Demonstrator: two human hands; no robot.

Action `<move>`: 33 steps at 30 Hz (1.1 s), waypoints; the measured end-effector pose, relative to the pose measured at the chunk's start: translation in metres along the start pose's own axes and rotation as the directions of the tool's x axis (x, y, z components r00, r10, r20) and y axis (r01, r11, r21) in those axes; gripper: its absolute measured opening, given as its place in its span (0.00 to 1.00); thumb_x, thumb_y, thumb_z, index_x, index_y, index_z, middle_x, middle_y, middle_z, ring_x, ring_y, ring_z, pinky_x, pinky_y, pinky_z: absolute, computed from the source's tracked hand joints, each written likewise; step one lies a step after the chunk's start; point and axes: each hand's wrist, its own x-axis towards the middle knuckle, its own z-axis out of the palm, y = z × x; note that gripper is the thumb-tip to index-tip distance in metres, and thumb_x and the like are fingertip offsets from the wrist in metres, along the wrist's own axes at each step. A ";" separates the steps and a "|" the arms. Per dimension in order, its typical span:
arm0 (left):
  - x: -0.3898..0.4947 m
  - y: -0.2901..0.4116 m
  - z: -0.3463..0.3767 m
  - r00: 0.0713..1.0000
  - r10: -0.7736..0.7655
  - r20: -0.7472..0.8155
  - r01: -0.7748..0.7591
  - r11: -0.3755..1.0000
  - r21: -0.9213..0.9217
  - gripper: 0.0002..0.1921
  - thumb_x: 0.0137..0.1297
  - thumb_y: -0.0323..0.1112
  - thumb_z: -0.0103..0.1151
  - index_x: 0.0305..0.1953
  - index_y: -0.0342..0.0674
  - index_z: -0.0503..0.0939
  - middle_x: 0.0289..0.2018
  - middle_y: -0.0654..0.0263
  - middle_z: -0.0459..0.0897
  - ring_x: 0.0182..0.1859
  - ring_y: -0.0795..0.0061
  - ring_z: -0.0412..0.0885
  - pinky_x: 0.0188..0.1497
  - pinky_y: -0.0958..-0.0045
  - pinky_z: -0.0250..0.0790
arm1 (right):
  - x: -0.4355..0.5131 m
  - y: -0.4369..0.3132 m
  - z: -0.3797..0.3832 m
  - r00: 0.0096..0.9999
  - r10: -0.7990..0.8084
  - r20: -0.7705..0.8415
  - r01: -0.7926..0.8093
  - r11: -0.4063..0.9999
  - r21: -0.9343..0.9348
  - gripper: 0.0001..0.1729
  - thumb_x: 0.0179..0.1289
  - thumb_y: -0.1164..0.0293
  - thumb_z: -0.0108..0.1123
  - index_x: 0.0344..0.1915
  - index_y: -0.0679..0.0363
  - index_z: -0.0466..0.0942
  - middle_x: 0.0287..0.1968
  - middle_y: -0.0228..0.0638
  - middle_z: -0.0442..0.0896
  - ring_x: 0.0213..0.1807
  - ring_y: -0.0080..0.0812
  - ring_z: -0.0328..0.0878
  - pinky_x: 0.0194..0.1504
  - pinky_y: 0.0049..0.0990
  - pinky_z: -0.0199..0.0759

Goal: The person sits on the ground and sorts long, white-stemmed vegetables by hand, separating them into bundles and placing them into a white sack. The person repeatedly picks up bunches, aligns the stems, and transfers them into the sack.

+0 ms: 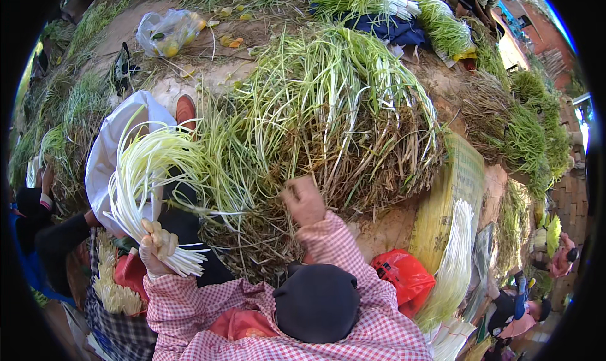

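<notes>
My left hand (160,250), seemingly in a pale glove, grips a thick bunch of long-stemmed greens (142,186). Its white stalk ends stick out below the fist, and the yellow-green leaves arch over to the right. My right hand (304,201) is at the near side of a large heap of uncleaned greens (331,86), with its fingers curled. It is slightly blurred, and I cannot tell whether a stalk is between the fingers. Brown, dry root ends (378,157) of the heap face me. Loose stalks and brown trimmings (255,247) lie between my arms.
A white sack (106,171) stands behind the held bunch. On the right, cleaned white stalks (454,252) lie on a yellow woven sack (433,219), beside a red plastic bag (405,278). A clear bag of fruit (168,32) lies beyond. Other people sit at left and right.
</notes>
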 end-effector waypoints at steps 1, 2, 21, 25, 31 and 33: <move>0.003 -0.003 0.002 1.000 -0.011 0.001 0.011 1.000 0.000 0.11 0.67 0.33 0.56 0.44 0.36 0.68 0.27 0.69 0.73 0.16 0.86 0.64 0.19 0.80 0.56 | 0.015 0.022 -0.020 0.959 -0.009 -0.284 -0.040 0.985 -0.168 0.22 0.61 0.60 0.61 0.49 0.63 0.73 0.43 0.44 0.75 0.48 0.41 0.73 0.53 0.37 0.69; 0.002 -0.003 0.003 1.000 -0.007 -0.005 0.007 1.000 0.020 0.11 0.66 0.33 0.57 0.44 0.36 0.68 0.27 0.69 0.73 0.16 0.86 0.63 0.19 0.80 0.56 | 0.031 0.027 -0.038 0.920 0.111 -0.377 -0.229 0.931 -0.284 0.29 0.59 0.57 0.64 0.54 0.62 0.69 0.51 0.48 0.71 0.51 0.42 0.71 0.56 0.40 0.66; 0.007 -0.006 0.009 0.993 -0.102 0.051 0.100 0.994 0.034 0.11 0.66 0.33 0.56 0.45 0.37 0.69 0.26 0.69 0.72 0.16 0.86 0.63 0.19 0.81 0.56 | 0.110 -0.019 -0.144 0.723 -0.575 -0.383 0.319 0.769 -0.554 0.12 0.59 0.79 0.54 0.44 0.58 0.77 0.33 0.35 0.71 0.35 0.30 0.71 0.31 0.24 0.71; 0.001 -0.006 0.002 0.991 -0.118 0.058 0.117 0.993 0.026 0.12 0.66 0.33 0.56 0.47 0.36 0.70 0.27 0.69 0.72 0.16 0.86 0.63 0.19 0.81 0.55 | 0.030 0.008 -0.025 0.941 -0.303 0.148 0.331 0.743 -0.582 0.14 0.64 0.70 0.54 0.50 0.52 0.76 0.39 0.40 0.78 0.44 0.36 0.76 0.54 0.48 0.69; 0.001 -0.002 0.003 0.989 -0.112 0.101 0.109 0.993 0.032 0.12 0.67 0.32 0.55 0.48 0.36 0.70 0.27 0.70 0.71 0.17 0.86 0.63 0.20 0.81 0.56 | -0.017 0.001 -0.016 0.863 -0.064 0.501 0.286 0.880 -0.380 0.15 0.58 0.68 0.61 0.47 0.53 0.78 0.43 0.29 0.81 0.47 0.29 0.75 0.60 0.50 0.53; 0.002 -0.003 0.003 0.989 -0.109 0.101 0.107 0.994 0.030 0.11 0.66 0.32 0.56 0.46 0.36 0.70 0.26 0.70 0.71 0.16 0.86 0.63 0.19 0.81 0.56 | 0.003 0.018 -0.026 0.965 -0.221 0.142 0.263 0.841 -0.472 0.16 0.58 0.66 0.62 0.46 0.55 0.77 0.45 0.33 0.79 0.48 0.31 0.74 0.59 0.48 0.55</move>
